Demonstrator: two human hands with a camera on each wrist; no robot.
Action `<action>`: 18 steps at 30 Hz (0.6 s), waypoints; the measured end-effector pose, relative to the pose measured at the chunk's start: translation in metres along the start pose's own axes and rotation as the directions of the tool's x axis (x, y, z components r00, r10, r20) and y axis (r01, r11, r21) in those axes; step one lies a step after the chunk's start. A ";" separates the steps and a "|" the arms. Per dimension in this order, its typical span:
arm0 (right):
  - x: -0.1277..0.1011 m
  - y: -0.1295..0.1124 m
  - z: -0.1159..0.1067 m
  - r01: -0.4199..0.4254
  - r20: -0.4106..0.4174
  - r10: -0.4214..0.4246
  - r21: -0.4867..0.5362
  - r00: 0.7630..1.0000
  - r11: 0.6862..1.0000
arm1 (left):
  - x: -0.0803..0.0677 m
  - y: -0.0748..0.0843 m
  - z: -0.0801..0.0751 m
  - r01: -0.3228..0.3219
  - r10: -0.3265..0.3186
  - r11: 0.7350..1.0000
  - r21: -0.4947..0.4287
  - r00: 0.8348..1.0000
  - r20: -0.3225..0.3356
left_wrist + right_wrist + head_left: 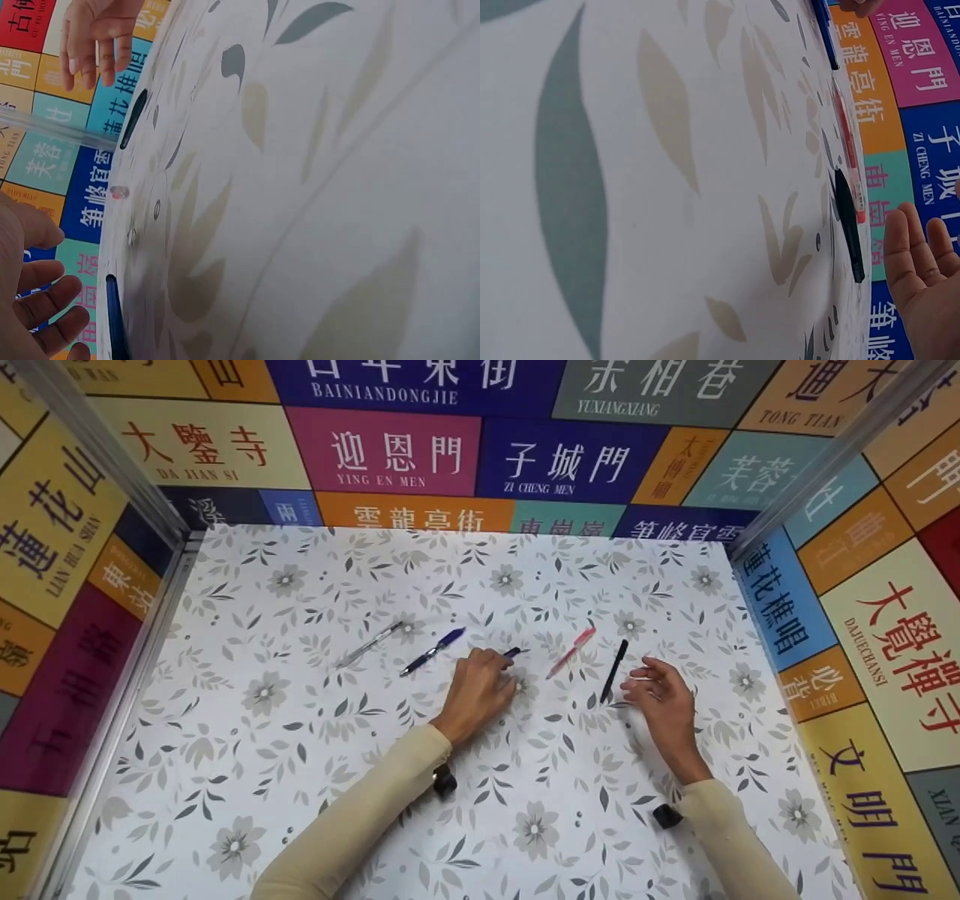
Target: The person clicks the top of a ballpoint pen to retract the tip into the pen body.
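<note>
My left hand [480, 690] hovers over a dark blue pen [513, 652], covering part of it in the head view. In the left wrist view a gap separates that hand's loosely bent fingers [52, 300] from the blue pen [115, 315]. Close to a black pen [615, 671] is my right hand [664, 705], its fingers relaxed and holding nothing. The right wrist view has this hand [926, 289] raised beside the black pen [847, 225]. Between the two hands lies a pink pen [571, 649].
Left of my left hand lie a blue-purple pen [433, 651] and a clear pen [371, 643] with a dark tip. A white floral cloth [300, 780] covers the table. Panels with lettering [382, 454] and metal posts [814, 457] enclose it at the back and sides.
</note>
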State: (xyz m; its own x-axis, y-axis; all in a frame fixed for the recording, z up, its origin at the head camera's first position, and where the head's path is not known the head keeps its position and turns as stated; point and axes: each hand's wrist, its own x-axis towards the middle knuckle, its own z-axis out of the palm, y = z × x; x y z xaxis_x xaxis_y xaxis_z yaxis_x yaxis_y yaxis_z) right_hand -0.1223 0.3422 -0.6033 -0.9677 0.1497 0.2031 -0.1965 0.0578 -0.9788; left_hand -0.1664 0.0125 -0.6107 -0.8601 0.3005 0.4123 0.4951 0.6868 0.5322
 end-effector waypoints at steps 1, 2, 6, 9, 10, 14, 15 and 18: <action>-0.001 -0.001 0.001 -0.003 -0.001 0.003 0.000 1.000 1.000 | 0.001 0.001 0.001 -0.003 0.003 1.000 -0.004 1.000 0.005; -0.001 -0.001 0.001 -0.007 -0.003 0.007 0.003 1.000 1.000 | 0.002 0.003 0.003 -0.005 0.005 1.000 -0.009 1.000 0.010; -0.001 -0.004 0.004 -0.014 -0.004 0.014 -0.001 1.000 1.000 | 0.006 0.007 0.008 0.000 0.002 0.999 -0.032 0.999 0.046; -0.001 -0.006 0.006 -0.011 -0.004 0.011 -0.010 1.000 1.000 | 0.010 0.011 0.013 -0.003 0.006 0.999 -0.045 0.998 0.062; -0.001 -0.006 0.006 -0.008 -0.003 0.008 -0.018 1.000 1.000 | 0.011 0.012 0.014 -0.007 0.010 0.999 -0.049 0.998 0.061; 0.000 -0.007 0.007 -0.003 0.003 0.003 -0.026 1.000 1.000 | 0.016 0.017 0.021 -0.023 0.026 0.998 -0.054 0.998 0.051; 0.000 -0.007 0.008 -0.003 0.004 0.003 -0.028 1.000 1.000 | 0.018 0.018 0.023 -0.026 0.029 0.998 -0.056 0.998 0.049; 0.001 -0.008 0.008 -0.003 0.005 0.003 -0.032 1.000 0.999 | 0.022 0.022 0.029 -0.031 0.034 0.998 -0.063 0.998 0.044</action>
State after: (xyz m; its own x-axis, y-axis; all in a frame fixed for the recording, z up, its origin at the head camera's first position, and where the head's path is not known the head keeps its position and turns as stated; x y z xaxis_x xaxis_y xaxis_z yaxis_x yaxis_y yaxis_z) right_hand -0.1225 0.3343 -0.5954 -0.9691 0.1446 0.1999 -0.1884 0.0890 -0.9780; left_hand -0.1784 0.0530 -0.6114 -0.8474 0.3521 0.3975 0.5283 0.6338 0.5649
